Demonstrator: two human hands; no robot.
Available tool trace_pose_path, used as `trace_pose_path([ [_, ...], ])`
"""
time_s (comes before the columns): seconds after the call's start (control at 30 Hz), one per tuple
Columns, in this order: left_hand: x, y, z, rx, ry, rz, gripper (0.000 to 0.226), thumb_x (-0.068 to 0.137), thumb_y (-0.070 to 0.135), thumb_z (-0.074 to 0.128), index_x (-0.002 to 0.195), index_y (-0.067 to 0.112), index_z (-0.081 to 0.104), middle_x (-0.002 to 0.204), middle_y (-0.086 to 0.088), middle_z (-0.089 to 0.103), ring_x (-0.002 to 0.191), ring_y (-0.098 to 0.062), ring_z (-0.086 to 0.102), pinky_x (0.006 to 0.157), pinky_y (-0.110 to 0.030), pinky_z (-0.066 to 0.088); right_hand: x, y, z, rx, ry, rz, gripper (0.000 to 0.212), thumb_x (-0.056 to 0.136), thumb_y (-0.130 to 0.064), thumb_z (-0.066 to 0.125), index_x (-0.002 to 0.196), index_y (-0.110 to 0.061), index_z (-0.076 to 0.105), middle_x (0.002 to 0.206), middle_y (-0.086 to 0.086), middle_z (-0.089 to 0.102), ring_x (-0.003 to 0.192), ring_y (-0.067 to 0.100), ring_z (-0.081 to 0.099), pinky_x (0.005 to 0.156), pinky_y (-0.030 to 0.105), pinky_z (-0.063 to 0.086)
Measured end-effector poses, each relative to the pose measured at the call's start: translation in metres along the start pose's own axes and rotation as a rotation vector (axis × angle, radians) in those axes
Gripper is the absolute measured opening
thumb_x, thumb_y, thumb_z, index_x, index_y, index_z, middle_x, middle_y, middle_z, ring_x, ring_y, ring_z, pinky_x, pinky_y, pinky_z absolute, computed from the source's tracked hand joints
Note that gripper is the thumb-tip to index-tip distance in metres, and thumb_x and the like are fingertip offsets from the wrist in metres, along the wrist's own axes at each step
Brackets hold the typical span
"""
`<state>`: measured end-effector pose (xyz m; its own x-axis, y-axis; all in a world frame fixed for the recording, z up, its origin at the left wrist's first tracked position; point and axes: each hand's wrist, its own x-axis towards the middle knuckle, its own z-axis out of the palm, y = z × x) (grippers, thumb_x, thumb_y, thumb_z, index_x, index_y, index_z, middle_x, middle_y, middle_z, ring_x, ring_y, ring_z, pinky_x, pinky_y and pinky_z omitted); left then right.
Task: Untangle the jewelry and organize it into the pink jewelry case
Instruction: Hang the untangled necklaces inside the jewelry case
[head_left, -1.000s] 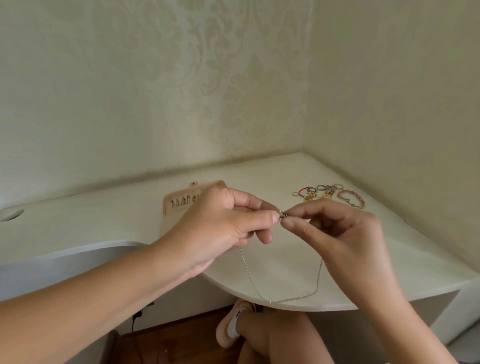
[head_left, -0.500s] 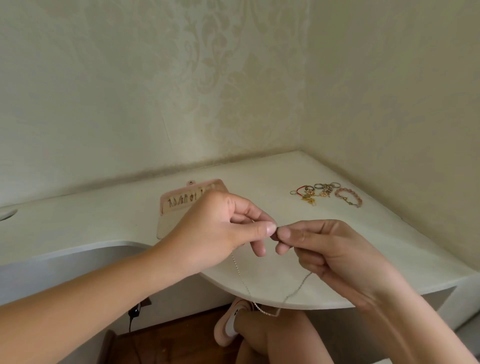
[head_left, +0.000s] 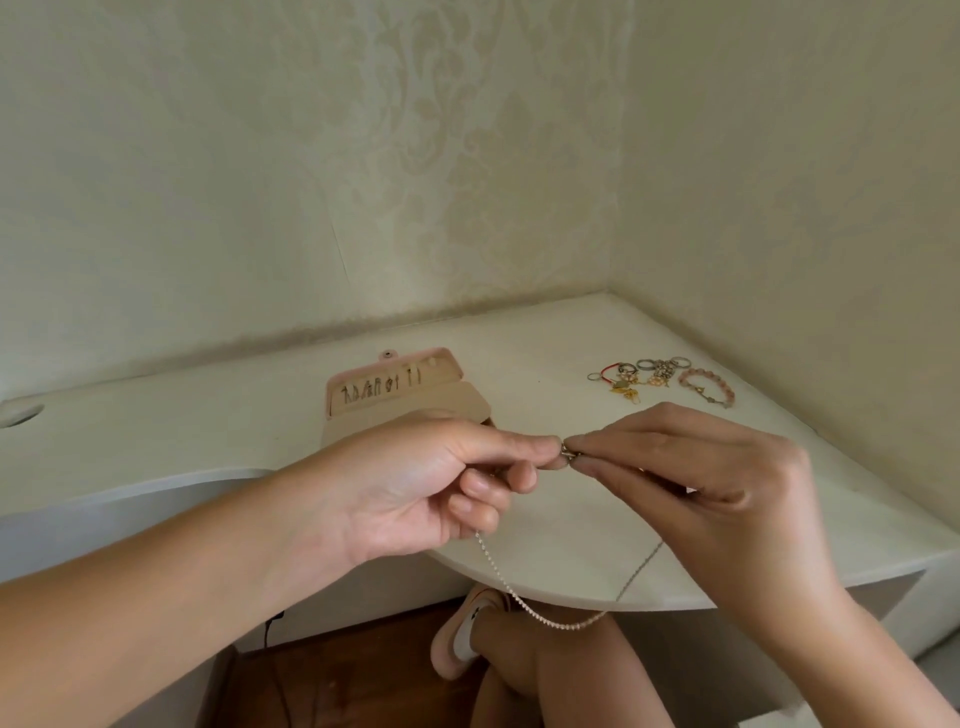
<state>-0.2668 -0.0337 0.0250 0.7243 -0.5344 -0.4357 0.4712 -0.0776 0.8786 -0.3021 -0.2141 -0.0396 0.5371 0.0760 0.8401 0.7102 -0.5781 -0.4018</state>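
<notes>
Fingertips of both hands meet above the front of the white desk (head_left: 156, 431); the left hand (head_left: 415, 483) pinches one end of a thin silver chain necklace (head_left: 545, 621) between thumb and forefinger, its other fingers curled loosely under; the right hand (head_left: 691, 467) pinches the other end likewise, and the small metal clasp (head_left: 568, 453) shows where the two pinches meet; whether it is fastened is too small to tell. The chain hangs from both hands in one slack loop dipping below the desk edge, with no knot that can be seen. The pink jewelry case (head_left: 410, 384) lies open on the desk just behind the left hand, a row of earrings (head_left: 379, 387) set in its upper panel; well to its right, near the wall, lies a tangle of rings and chains (head_left: 639, 376) with a pink beaded bracelet (head_left: 709, 387) just beside it. By the look of it, the step in hand is working the clasp of a necklace already freed; the next move calls for a fine, steady touch at the clasp, then carrying the chain to the case without letting the loop twist or snag; the tangle awaits sorting.
</notes>
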Motion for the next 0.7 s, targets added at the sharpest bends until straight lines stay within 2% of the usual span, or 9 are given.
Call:
trace_pose_path([
  [0.07, 0.0, 0.001, 0.0, 0.022, -0.001, 0.01, 0.009, 0.064, 0.006, 0.068, 0.07, 0.0, 0.066, 0.049, -0.001, 0.05, 0.033, 0.0, 0.03, 0.031, -0.009, 0.022, 0.0, 0.001, -0.002, -0.099, 0.017, -0.102, 0.013, 0.084, -0.018, 0.068, 0.089, -0.01, 0.077, 0.081, 0.0, 0.071, 0.074, 0.003, 0.063, 0.066, 0.014, 0.049],
  [0.17, -0.001, 0.002, 0.003, 0.107, -0.001, 0.066, 0.009, 0.062, 0.007, 0.068, 0.054, 0.006, 0.065, 0.046, -0.001, 0.05, 0.033, -0.001, 0.029, 0.032, -0.01, 0.021, 0.0, 0.001, -0.004, -0.184, 0.022, -0.187, 0.013, 0.083, -0.014, 0.069, 0.09, -0.007, 0.077, 0.081, 0.003, 0.07, 0.074, 0.006, 0.061, 0.066, 0.018, 0.048],
  [0.23, -0.002, 0.001, 0.004, 0.171, 0.013, 0.126, 0.017, 0.061, 0.01, 0.068, 0.046, 0.01, 0.062, 0.044, 0.0, 0.049, 0.033, -0.001, 0.028, 0.035, -0.011, 0.02, 0.0, -0.001, -0.005, -0.16, 0.027, -0.165, 0.012, 0.083, -0.014, 0.069, 0.09, -0.007, 0.077, 0.081, 0.002, 0.07, 0.074, 0.003, 0.061, 0.067, 0.015, 0.047],
  [0.33, -0.004, -0.001, 0.008, 0.229, 0.021, 0.205, 0.017, 0.064, 0.013, 0.067, 0.049, 0.006, 0.06, 0.044, 0.0, 0.048, 0.035, -0.002, 0.027, 0.037, -0.011, 0.021, 0.0, -0.006, -0.006, -0.068, 0.039, -0.088, 0.01, 0.082, -0.016, 0.071, 0.088, -0.01, 0.076, 0.08, -0.002, 0.068, 0.076, -0.01, 0.055, 0.07, 0.003, 0.038],
  [0.4, -0.006, -0.002, 0.009, 0.249, 0.027, 0.243, 0.021, 0.065, 0.014, 0.069, 0.049, 0.005, 0.059, 0.045, 0.0, 0.046, 0.037, -0.004, 0.028, 0.036, -0.011, 0.023, 0.0, -0.009, -0.006, -0.047, 0.051, -0.058, 0.011, 0.081, -0.02, 0.072, 0.086, -0.011, 0.076, 0.079, -0.004, 0.068, 0.074, -0.014, 0.05, 0.069, 0.002, 0.036],
  [0.47, -0.007, -0.003, 0.009, 0.249, 0.037, 0.271, 0.028, 0.068, 0.012, 0.076, 0.046, 0.008, 0.059, 0.044, 0.0, 0.046, 0.053, -0.018, 0.04, 0.037, -0.011, 0.025, -0.001, -0.012, -0.005, -0.057, 0.09, -0.039, 0.011, 0.081, -0.024, 0.072, 0.085, -0.014, 0.075, 0.078, -0.008, 0.067, 0.066, -0.012, 0.046, 0.064, 0.003, 0.035],
  [0.53, -0.007, -0.004, 0.011, 0.218, 0.047, 0.31, 0.031, 0.069, 0.01, 0.076, 0.043, 0.01, 0.059, 0.042, 0.001, 0.045, 0.08, -0.027, 0.037, 0.036, -0.01, 0.026, -0.002, -0.015, -0.002, -0.079, 0.148, -0.023, 0.01, 0.082, -0.025, 0.072, 0.085, -0.016, 0.075, 0.077, -0.013, 0.065, 0.058, -0.005, 0.042, 0.06, 0.004, 0.034],
  [0.63, -0.008, -0.006, 0.018, 0.182, 0.096, 0.374, 0.035, 0.066, 0.01, 0.076, 0.038, 0.014, 0.056, 0.038, 0.005, 0.042, 0.066, -0.02, 0.027, 0.037, -0.011, 0.025, -0.003, -0.018, 0.005, -0.146, 0.226, -0.014, 0.008, 0.082, -0.022, 0.072, 0.084, -0.015, 0.076, 0.074, -0.015, 0.062, 0.054, 0.004, 0.041, 0.057, 0.003, 0.032],
  [0.7, -0.006, -0.009, 0.021, 0.159, 0.125, 0.393, 0.038, 0.07, 0.011, 0.068, 0.035, 0.016, 0.054, 0.037, 0.006, 0.042, 0.051, -0.01, 0.028, 0.038, -0.012, 0.024, -0.003, -0.019, 0.009, -0.225, 0.259, -0.026, 0.008, 0.082, -0.018, 0.072, 0.082, -0.012, 0.076, 0.071, -0.008, 0.065, 0.057, 0.003, 0.039, 0.059, 0.001, 0.032],
])
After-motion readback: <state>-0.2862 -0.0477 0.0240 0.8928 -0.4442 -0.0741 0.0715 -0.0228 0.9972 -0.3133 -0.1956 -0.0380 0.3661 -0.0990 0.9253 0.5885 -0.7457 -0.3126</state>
